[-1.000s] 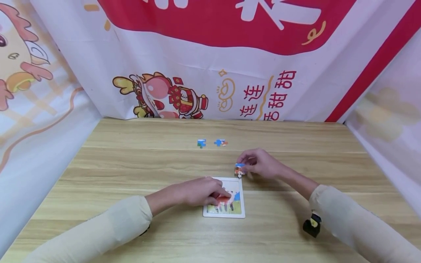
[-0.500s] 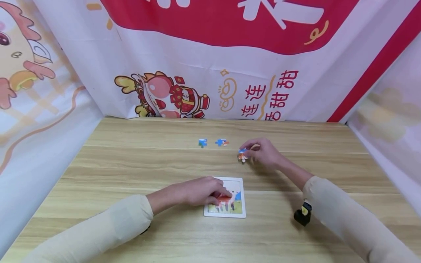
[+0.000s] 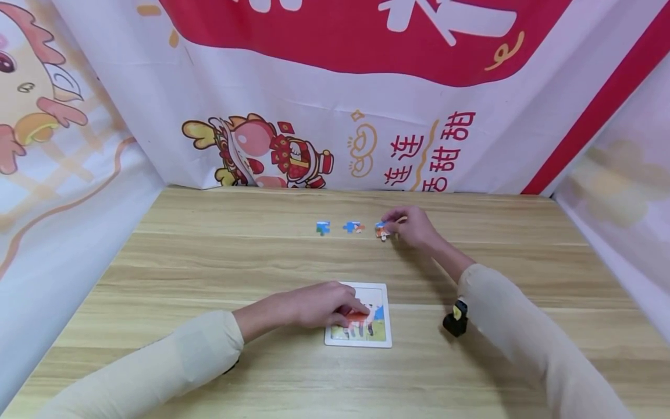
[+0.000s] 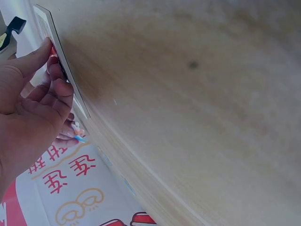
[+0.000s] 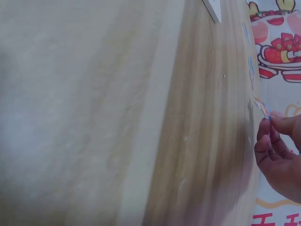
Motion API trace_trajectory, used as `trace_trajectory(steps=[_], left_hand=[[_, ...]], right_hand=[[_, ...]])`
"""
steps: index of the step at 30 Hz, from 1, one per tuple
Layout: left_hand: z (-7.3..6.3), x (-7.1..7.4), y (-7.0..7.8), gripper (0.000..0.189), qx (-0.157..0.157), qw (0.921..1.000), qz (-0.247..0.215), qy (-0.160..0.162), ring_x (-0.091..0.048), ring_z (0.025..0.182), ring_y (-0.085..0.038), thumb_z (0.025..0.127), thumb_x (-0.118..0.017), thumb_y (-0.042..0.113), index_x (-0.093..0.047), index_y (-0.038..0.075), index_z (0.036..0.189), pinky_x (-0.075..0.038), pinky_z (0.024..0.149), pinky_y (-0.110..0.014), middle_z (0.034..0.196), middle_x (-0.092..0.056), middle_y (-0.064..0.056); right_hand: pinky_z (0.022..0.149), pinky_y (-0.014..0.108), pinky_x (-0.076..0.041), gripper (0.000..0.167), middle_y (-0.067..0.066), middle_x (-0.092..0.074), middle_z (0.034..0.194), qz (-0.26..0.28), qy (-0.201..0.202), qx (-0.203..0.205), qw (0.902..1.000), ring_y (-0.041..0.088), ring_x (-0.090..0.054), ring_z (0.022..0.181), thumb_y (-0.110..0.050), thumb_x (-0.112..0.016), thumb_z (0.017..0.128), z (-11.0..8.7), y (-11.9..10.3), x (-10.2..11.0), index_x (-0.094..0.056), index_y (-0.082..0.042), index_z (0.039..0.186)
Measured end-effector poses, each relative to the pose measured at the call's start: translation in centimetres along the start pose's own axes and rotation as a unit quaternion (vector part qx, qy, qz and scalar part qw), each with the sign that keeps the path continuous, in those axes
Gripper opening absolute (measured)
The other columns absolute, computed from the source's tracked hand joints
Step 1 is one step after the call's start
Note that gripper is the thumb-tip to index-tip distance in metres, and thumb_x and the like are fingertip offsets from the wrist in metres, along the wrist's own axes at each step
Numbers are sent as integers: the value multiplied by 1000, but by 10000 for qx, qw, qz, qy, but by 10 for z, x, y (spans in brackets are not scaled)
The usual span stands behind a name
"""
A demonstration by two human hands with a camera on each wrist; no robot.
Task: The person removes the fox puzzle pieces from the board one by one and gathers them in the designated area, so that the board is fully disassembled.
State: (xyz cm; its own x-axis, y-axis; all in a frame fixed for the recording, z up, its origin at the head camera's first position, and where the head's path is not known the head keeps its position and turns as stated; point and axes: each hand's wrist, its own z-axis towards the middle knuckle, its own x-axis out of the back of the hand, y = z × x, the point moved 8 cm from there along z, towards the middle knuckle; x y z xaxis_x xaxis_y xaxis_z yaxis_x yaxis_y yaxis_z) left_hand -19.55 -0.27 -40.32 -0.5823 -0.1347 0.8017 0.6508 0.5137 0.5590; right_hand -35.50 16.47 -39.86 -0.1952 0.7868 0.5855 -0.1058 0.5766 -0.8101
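My right hand (image 3: 413,228) pinches a jigsaw puzzle piece (image 3: 382,233), blue, orange and white, between thumb and fingers at the far part of the table. In the right wrist view the held piece tilts up from the wood, one end at the thumb. My left hand (image 3: 325,304) rests on a small white-framed puzzle (image 3: 388,326), its index finger laid across an animal picture with red on its body. The hand covers the puzzle's upper left part. Two loose pieces, one blue and green (image 3: 323,227) and one blue and orange (image 3: 353,227), lie left of the right hand.
A wood-grain table (image 3: 209,256) lies beneath everything. Behind it hangs a white and red printed cloth (image 3: 314,87), and more cloth closes off both sides. A black wrist device (image 3: 455,322) hangs below the right sleeve.
My right hand has carried the puzzle piece away from the framed puzzle, toward the back of the table, level with the two loose pieces. My left hand has stayed put.
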Motion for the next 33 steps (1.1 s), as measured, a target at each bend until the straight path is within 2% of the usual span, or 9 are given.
trace_trajectory(steps=[7, 15, 24, 30, 33], left_hand=[[0, 0, 0, 37, -52, 10000, 18, 33, -47, 78, -5, 98, -72, 9, -69, 10, 135, -42, 71, -19, 95, -61, 4], [1, -1, -1, 38, -24, 10000, 1, 28, -47, 78, -5, 98, -72, 9, -69, 10, 135, -42, 72, -20, 95, -60, 4], [0, -1, -1, 38, 14, 10000, -9, 2, -46, 78, -5, 98, -72, 9, -69, 10, 136, -42, 71, -20, 93, -59, 5], [-1, -1, 1, 37, -97, 9999, 56, 66, -47, 78, -5, 98, -72, 9, -70, 9, 135, -42, 71, -19, 92, -59, 4], [-1, 0, 1, 37, -113, 9999, 61, 78, -47, 78, -5, 98, -72, 9, -70, 9, 135, -42, 71, -19, 93, -60, 4]], right_hand=[[63, 23, -49, 16, 18, -73, 105, -39, 148, 52, 9999, 22, -62, 86, -2, -73, 95, 13, 1, -4, -75, 4, 109], [67, 21, -49, 14, 19, -76, 99, -595, 268, 385, 9971, 21, -65, 82, 0, -77, 90, 20, -6, -5, -77, 5, 103], [72, 26, -51, 12, 18, -76, 99, -898, 216, 412, 9949, 23, -65, 84, 0, -78, 90, 22, -2, -6, -77, 3, 102], [73, 30, -49, 5, 13, -77, 95, -1240, 299, 541, 9904, 22, -63, 83, -1, -76, 93, 22, -2, -7, -80, 0, 95], [74, 32, -51, 6, 14, -77, 95, -1256, 276, 590, 9899, 22, -64, 84, -1, -75, 93, 22, -2, -6, -80, 0, 97]])
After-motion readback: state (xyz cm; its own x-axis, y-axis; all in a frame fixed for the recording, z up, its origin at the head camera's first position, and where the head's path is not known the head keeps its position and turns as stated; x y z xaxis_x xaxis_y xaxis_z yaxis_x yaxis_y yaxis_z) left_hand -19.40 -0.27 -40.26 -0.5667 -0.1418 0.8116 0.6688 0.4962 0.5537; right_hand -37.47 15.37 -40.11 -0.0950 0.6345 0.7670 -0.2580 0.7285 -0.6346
